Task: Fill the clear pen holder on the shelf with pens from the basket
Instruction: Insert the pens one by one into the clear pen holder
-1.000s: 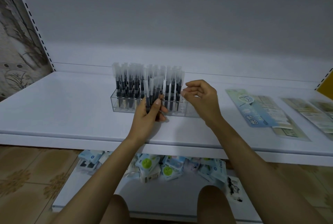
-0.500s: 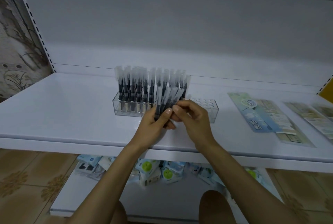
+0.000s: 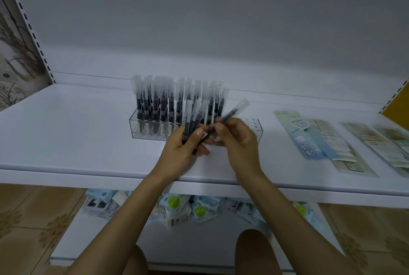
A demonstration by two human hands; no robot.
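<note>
While left hand (image 3: pixel 183 144) grips the bundle (image 3: pixel 193 120), right hand (image 3: pixel 240 142) has freed one pen (image 3: pixel 235 110).

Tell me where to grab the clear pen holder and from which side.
Grip the clear pen holder by its right end, coming from the right: upright pens crowd its left and middle, while that end's holes look empty, likely leaving its walls free.

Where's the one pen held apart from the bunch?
Head view: the black pen with a clear cap is pinched in the right hand, in front of the clear acrylic pen holder's empty right end, beside the left hand's bunch.
</note>
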